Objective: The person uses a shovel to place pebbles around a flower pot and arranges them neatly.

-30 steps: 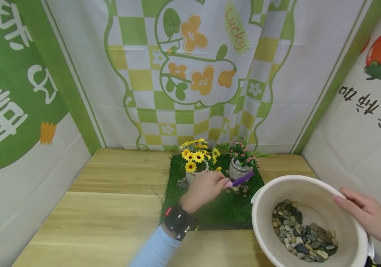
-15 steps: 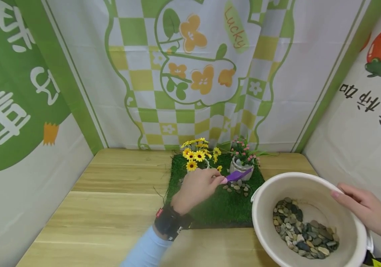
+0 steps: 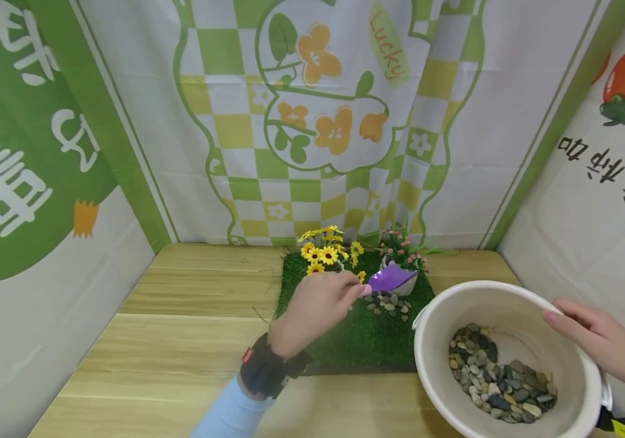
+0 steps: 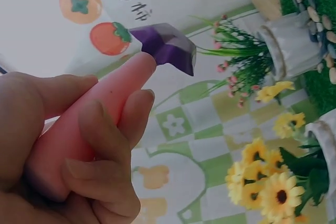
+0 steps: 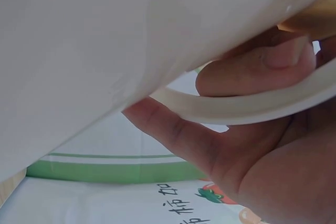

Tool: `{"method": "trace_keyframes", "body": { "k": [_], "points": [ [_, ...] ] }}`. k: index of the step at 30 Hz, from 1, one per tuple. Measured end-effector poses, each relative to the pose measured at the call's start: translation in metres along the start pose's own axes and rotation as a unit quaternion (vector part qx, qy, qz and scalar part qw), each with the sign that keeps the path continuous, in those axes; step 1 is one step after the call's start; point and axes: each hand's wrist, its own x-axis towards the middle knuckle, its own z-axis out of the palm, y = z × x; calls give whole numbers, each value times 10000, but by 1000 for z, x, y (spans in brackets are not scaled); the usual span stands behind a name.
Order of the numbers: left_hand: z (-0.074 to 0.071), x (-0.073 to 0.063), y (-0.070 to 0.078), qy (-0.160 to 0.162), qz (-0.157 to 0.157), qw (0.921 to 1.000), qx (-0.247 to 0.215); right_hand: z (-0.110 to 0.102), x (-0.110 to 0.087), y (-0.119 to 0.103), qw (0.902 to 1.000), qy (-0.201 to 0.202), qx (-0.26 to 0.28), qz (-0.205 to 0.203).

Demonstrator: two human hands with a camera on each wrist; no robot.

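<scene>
My left hand (image 3: pixel 312 316) grips the pink handle of a small trowel (image 4: pixel 97 116), its fingers wrapped round it. The purple scoop blade (image 3: pixel 391 278) is bare and tilted, overlapping the white pot (image 3: pixel 406 286) of pink flowers in the head view. Just below lies a small heap of pebbles (image 3: pixel 389 303) on the artificial turf (image 3: pixel 367 347). On the right, my right hand (image 3: pixel 599 334) holds the rim of a white bucket (image 3: pixel 577 389), thumb over the edge. A curved white strip passes between its fingers in the right wrist view. Many more pebbles (image 3: pixel 501 389) lie inside the tilted bucket.
Yellow artificial flowers (image 3: pixel 325 255) stand at the turf's back left, their pot mostly behind my left hand. The wooden table (image 3: pixel 170 347) reaches back to a printed cloth (image 3: pixel 334 182), with more cloth hanging along both sides.
The trowel has risen from beside the pebbles, and its blade has turned to show its bare purple face. My left hand has drawn back slightly left. The bucket has barely moved.
</scene>
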Motion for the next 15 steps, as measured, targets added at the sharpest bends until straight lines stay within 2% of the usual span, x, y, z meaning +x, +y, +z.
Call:
{"method": "trace_keyframes", "body": {
  "k": [5,10,15],
  "points": [
    [-10,-2,5,-5,83,9999,-123,-2,1,-1,10000,16,-39,65],
    [-19,-3,8,157,227,9995,-132,-3,8,-6,9996,-115,-60,242],
    [-24,-4,14,211,648,9975,-208,-4,10,-6,9998,-169,-55,-94]
  ]
}}
